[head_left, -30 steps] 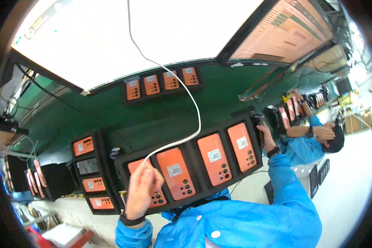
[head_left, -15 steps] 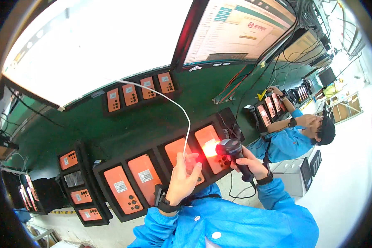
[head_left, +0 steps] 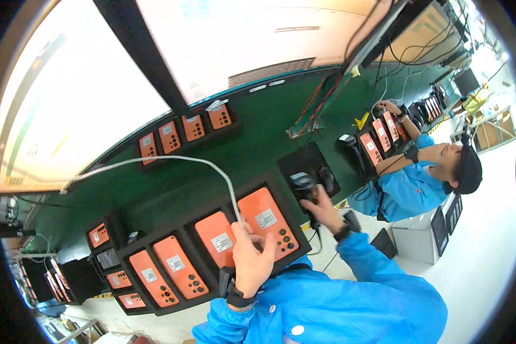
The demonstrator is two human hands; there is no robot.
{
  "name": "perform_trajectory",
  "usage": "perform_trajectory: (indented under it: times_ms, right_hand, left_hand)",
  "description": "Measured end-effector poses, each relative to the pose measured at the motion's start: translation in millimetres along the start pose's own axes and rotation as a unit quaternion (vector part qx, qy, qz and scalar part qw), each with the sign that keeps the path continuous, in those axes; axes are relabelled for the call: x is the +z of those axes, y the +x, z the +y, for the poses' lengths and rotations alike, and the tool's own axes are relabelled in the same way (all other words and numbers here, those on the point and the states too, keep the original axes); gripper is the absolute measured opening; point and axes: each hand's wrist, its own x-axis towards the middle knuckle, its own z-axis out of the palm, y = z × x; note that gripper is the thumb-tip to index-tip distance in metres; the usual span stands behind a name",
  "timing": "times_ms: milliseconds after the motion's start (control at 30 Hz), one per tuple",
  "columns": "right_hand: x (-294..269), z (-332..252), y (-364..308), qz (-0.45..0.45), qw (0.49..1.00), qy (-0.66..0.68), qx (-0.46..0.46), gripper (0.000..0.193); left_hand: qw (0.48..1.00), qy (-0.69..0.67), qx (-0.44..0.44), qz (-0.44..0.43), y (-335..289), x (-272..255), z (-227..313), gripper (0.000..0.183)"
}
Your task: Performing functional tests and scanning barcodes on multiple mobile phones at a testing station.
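In front of me lies a black foam tray holding a row of orange smartphones, backs up, with white labels and black camera rings. My left hand is over the two right-hand ones, pinching the end of a white cable that arcs up toward the monitors. The rightmost phone shows beside its fingers. My right hand grips a black barcode scanner by its handle, over a black mat just right of the tray. The scanner is tilted and a little blurred; no red glow shows from it.
Two monitors stand at the back of the green bench. A second tray of phones sits beneath them, another at left. Cables run along the bench. A co-worker in blue handles phones at right, near white boxes.
The barcode scanner has moved off the rightmost phone to the mat, and its red light is gone. My left hand, with the cable, is now nearer the rightmost phone. The view has shifted.
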Motion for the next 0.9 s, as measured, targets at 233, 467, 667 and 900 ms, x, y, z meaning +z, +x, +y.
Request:
perform_trajectory:
  times_ms: [233, 467, 667, 900]
  right_hand:
    - [62.6, 104.3, 36.4, -0.033, 0.991, -0.113, 0.069, 0.047]
    - [86.5, 0.0, 44.8, 0.044, 0.985, 0.157, -0.049, 0.026]
    - [26.2, -163.3, 33.7, -0.101, 0.931, 0.338, -0.09, 0.027]
    - [23.6, -232.5, 5.1, -0.139, 0.943, 0.181, -0.243, 0.02]
  left_hand:
    - [0.986, -0.1, 0.058, 0.122, 18.0, 22.9, -5.8, 0.05]
    - [0.99, 0.021, 0.017, 0.138, 18.1, 1.3, 21.4, 0.032]
    - [0.986, 0.046, 0.136, 0.079, 24.7, -13.0, -0.2, 0.031]
    - [0.965, -0.119, 0.233, 0.01, 15.4, -29.2, -6.5, 0.036]
